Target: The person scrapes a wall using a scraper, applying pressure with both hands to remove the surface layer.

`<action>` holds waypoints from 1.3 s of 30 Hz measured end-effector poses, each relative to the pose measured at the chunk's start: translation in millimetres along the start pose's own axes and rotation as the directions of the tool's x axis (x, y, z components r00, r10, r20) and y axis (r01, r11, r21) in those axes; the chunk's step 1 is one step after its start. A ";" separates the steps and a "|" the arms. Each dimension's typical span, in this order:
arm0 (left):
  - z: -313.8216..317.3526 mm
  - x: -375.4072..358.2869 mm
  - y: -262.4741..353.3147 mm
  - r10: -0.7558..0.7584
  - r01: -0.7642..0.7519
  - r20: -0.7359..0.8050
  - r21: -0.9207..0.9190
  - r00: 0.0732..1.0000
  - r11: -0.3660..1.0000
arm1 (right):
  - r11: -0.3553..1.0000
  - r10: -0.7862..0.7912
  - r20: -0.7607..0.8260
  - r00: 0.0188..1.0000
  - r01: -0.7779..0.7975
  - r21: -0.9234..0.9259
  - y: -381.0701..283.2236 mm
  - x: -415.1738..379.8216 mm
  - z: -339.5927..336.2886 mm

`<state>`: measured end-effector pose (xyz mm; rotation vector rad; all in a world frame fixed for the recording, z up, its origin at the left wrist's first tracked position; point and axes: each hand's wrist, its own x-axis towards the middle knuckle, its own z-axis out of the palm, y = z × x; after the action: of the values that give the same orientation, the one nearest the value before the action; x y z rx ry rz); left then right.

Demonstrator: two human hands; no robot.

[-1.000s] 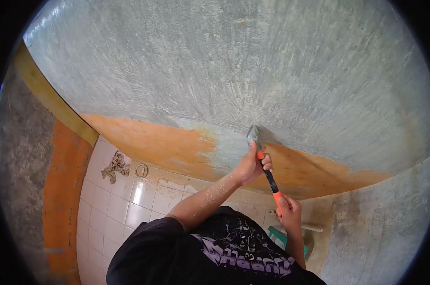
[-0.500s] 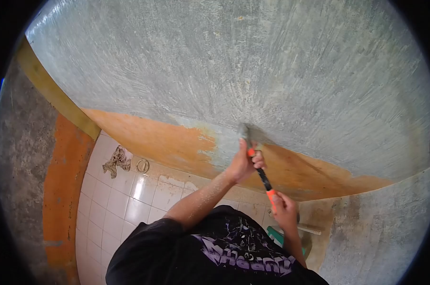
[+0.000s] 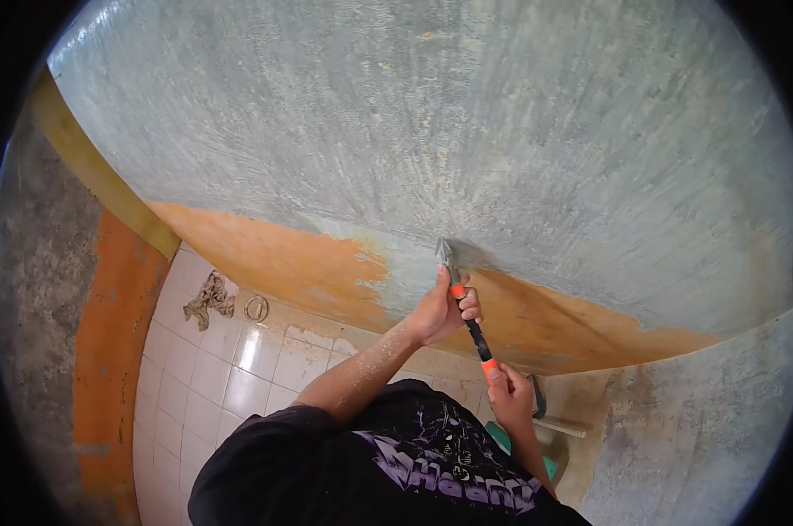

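Note:
A long-handled scraper with a black and orange handle runs between my two hands. My left hand is closed around the handle's upper part, just below the metal head, with the thumb lying along it. Lower down, my right hand grips the orange end of the handle. The scraper's grey head is at the wall, near the border between bare grey surface and orange paint. Pale dust speckles my left forearm.
A crumpled cloth and a ring-shaped object lie on the white tiled floor at left. Beside my right forearm are a green object and a pale rod. Another wall stands at right.
The scraper's head has shifted slightly down and left in view, and both hands have moved with it. The head's blur is gone. Both hands keep their hold on the handle.

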<state>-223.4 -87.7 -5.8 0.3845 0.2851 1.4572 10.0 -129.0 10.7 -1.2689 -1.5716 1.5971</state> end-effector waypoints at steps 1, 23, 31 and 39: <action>1.3 1.8 0.5 0.001 -0.001 -0.007 0.011 1.000 1.000 | 0.998 0.029 0.004 1.000 -0.029 0.051 -0.7 -0.8 -0.4; 3.3 -5.9 10.4 0.052 -0.051 -0.083 0.011 0.995 0.999 | 1.000 0.008 0.017 1.000 -0.008 0.026 -2.4 3.3 14.9; 5.9 -9.7 17.9 0.086 -0.079 -0.159 0.051 0.983 0.996 | 1.000 0.011 0.032 0.999 -0.012 0.015 -0.1 11.8 18.7; 8.9 -11.7 21.1 0.110 -0.099 -0.204 0.063 0.973 0.993 | 1.000 -0.003 0.049 0.999 0.003 0.009 -3.2 13.5 23.7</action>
<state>-239.9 -98.6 10.7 0.2931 0.4772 1.5984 -17.2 -126.8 7.4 -1.2305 -1.5941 1.6431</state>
